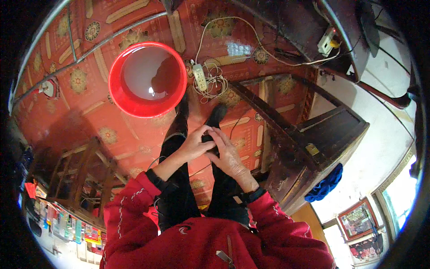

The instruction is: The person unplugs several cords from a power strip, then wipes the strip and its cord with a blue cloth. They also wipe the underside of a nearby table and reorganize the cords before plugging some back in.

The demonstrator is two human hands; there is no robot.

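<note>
My left hand [195, 145] and my right hand [227, 157] meet in front of my knees, their fingertips touching or overlapping. A dark patch shows in the gap between them. Whether it is a small black thing or my dark trousers behind, I cannot tell. Both wrists wear black bands below red sleeves. Beyond my feet, to the left, a red plastic bucket [116, 95] holds cloudy liquid with a bright reflection on it. Just right of the bucket lies a white power strip [199, 77], its surplus cord [215, 88] coiled beside it.
A dark wooden cabinet [331, 134] with a blue cloth [324, 188] stands on the right. On the left is a wooden chair-like frame [80, 175]. The white cable [255, 33] crosses the patterned red floor to another socket block [326, 42]. A metal rail [124, 33] runs at the upper left.
</note>
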